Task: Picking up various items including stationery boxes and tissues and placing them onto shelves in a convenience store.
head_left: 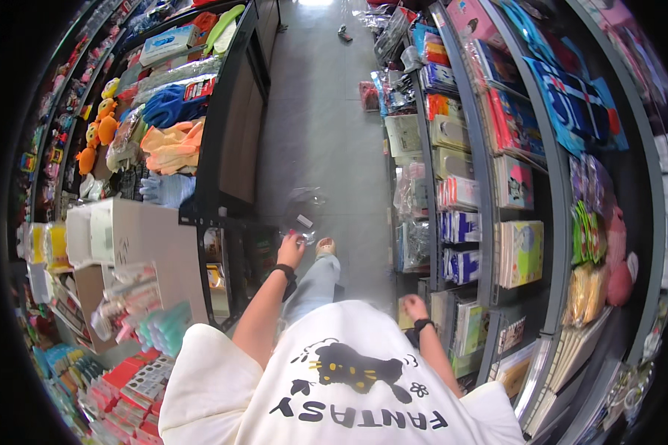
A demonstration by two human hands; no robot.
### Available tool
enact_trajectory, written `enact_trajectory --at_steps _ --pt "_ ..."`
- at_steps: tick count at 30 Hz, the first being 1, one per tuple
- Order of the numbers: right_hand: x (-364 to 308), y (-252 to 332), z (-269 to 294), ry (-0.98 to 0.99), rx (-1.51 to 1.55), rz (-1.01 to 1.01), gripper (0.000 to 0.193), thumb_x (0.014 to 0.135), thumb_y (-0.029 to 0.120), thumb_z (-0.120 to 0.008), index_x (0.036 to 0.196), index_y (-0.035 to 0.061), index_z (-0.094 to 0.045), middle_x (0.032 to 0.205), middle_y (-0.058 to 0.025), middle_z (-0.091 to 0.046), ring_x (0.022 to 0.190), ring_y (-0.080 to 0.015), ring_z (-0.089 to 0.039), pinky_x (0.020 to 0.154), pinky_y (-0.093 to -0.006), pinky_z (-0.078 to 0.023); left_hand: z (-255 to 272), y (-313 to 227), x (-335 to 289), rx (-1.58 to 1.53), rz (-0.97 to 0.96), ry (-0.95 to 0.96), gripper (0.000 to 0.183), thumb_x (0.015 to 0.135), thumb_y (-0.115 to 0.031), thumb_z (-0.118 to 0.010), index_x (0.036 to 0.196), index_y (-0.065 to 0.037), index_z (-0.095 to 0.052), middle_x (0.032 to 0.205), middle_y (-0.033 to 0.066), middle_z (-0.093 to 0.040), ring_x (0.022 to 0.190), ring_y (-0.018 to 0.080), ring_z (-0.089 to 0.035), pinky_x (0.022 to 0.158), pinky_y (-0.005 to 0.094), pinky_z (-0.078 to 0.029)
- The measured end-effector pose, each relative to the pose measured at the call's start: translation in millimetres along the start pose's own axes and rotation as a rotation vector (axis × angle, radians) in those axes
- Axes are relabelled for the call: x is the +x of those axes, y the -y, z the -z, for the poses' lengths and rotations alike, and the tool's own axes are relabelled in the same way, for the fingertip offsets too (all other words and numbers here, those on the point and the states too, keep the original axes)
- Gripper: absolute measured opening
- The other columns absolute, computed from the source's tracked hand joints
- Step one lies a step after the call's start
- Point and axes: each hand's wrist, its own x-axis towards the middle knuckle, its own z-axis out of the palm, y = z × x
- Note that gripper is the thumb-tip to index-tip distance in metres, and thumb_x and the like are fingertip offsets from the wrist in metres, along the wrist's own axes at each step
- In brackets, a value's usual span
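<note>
Left hand (291,251) raised over aisle, fingers pinching clear bag (304,211) by lower edge so it hangs free of shelf (416,245). Right hand (414,306) low at shelf front, fingers curled; whether it grips anything, cannot tell.

A clear plastic bag (304,211) with a small white label in the left hand (290,250); boxed goods (460,222) line right shelves

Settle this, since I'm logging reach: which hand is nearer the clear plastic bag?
Left. The left hand grips the clear plastic bag at its lower edge; the right hand is well off to the right, down by the shelf of packets.
</note>
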Motion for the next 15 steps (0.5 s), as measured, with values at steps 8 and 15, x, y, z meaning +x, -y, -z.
enact_trajectory --at_steps 8,15 --pt "81 160 -1 0.096 0.142 0.164 0.019 0.088 0.007 -0.045 0.103 0.0018 -0.054 0.086 -0.0067 -0.062 0.065 -0.0105 -0.058 0.055 -0.0226 -0.044 32 -18 48 -0.008 -0.009 -0.027 0.021 0.079 -0.018 -0.057 0.098 -0.011 -0.059 0.103 0.0131 -0.055 0.092 0.0312 -0.056 0.079 0.0395 -0.046" --pt "129 185 11 0.176 -0.095 0.101 0.019 0.087 0.009 -0.046 0.099 -0.0016 -0.056 0.084 -0.0087 -0.061 0.069 -0.0148 -0.059 0.061 -0.0258 -0.048 41 -11 62 -0.008 0.118 -0.058 0.021 0.079 -0.017 -0.057 0.099 -0.010 -0.060 0.103 0.0132 -0.055 0.090 0.0311 -0.057 0.078 0.0392 -0.046"
